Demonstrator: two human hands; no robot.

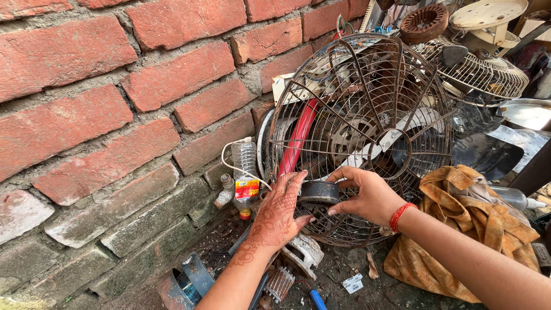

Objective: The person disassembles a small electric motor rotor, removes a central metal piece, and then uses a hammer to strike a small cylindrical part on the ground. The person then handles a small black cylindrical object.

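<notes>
A red brick wall (115,103) fills the left, with a clear plastic bottle with a red and yellow label (245,178) leaning at its foot. Next, the left hand (279,212) lies flat, fingers spread, against the side of a dark round metal hub (317,193); the right hand (367,195) curls around its other side, so both clasp it at the centre of a rusty wire fan guard (361,132). A crumpled mustard-brown cloth (459,224) lies rightmost. It looks like the hub is being worked loose; that likely calls for a firm twist or pull.
</notes>
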